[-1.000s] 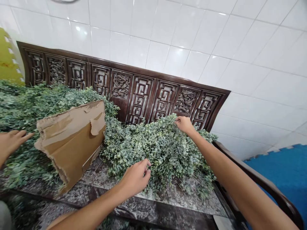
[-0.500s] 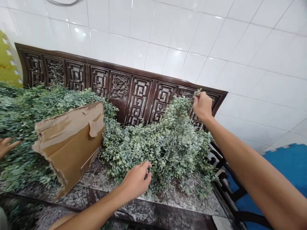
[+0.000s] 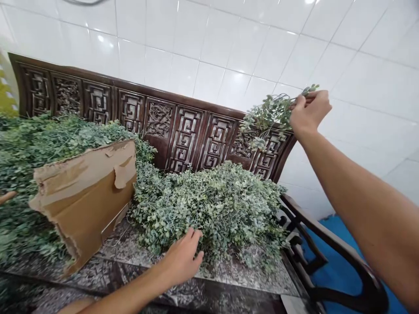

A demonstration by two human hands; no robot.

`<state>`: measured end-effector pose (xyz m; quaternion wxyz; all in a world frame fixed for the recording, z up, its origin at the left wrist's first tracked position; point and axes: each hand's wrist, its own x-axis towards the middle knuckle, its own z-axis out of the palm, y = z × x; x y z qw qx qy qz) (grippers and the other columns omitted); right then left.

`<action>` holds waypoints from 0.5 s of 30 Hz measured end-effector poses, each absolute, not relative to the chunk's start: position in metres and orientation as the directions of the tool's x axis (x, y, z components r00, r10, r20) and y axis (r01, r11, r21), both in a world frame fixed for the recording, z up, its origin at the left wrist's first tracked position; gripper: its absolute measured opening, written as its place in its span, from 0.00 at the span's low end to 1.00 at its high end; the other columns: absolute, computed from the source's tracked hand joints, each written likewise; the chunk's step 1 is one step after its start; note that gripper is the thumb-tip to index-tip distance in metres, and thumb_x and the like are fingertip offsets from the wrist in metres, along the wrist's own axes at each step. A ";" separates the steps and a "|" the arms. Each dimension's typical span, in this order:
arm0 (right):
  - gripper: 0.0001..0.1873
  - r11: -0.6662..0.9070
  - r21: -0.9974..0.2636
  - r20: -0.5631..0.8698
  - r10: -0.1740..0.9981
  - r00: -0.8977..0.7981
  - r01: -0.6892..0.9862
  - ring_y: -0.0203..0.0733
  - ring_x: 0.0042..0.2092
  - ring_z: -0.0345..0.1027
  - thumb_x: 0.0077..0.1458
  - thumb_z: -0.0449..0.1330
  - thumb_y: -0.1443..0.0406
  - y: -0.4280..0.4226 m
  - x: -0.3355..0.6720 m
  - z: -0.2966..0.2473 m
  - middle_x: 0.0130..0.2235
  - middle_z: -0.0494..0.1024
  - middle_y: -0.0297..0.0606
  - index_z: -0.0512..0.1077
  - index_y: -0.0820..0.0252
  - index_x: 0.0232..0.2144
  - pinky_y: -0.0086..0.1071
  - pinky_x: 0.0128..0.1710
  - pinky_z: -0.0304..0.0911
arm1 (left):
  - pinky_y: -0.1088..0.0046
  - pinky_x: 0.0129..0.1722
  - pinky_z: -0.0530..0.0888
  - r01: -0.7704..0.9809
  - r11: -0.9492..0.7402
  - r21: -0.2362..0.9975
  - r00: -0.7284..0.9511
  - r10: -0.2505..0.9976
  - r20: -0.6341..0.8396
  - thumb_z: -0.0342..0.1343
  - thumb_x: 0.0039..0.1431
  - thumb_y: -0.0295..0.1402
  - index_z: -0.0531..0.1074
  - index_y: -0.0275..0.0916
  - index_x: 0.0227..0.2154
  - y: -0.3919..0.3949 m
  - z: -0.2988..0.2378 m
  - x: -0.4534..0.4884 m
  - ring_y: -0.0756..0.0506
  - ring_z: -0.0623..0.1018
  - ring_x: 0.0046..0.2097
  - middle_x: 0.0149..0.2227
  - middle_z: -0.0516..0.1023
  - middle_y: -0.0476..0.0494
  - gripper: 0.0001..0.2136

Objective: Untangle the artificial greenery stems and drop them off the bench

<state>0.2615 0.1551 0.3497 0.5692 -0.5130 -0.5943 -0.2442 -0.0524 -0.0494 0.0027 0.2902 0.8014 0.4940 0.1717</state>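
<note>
My right hand (image 3: 310, 109) is raised at the upper right, its fingers pinched round the stems of an artificial greenery sprig (image 3: 273, 111). The sprig's small round leaves hang to the left of the hand, apart from the heap below. My left hand (image 3: 186, 257) rests at the front edge of a large pile of artificial greenery (image 3: 212, 205), fingers stretched out and nothing in them. Left of that pile a torn piece of brown cardboard (image 3: 94, 192) stands tilted, with a second greenery heap (image 3: 22, 161) behind it.
Everything lies on a dark carved wooden bench (image 3: 160, 117) with a patterned seat, against a white tiled wall (image 3: 157, 35). Its curved armrest (image 3: 347, 266) is at the right, above a blue mat (image 3: 330, 244). Another person's fingertip (image 3: 7, 197) shows at the left edge.
My right hand has moved up and right, drawing the sprig clear of the pile. My left hand's fingers have straightened. The other person's hand has pulled back left.
</note>
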 end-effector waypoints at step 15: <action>0.08 0.633 -0.549 0.756 0.654 0.002 0.545 0.44 0.34 0.76 0.59 0.63 0.57 -0.035 0.186 0.210 0.34 0.80 0.39 0.72 0.53 0.38 0.39 0.34 0.75 | 0.63 0.46 0.73 -0.189 0.299 0.936 0.701 0.708 -0.084 0.42 0.62 0.58 0.74 0.32 0.47 -0.043 0.049 -0.061 0.42 0.79 0.41 0.44 0.79 0.31 0.32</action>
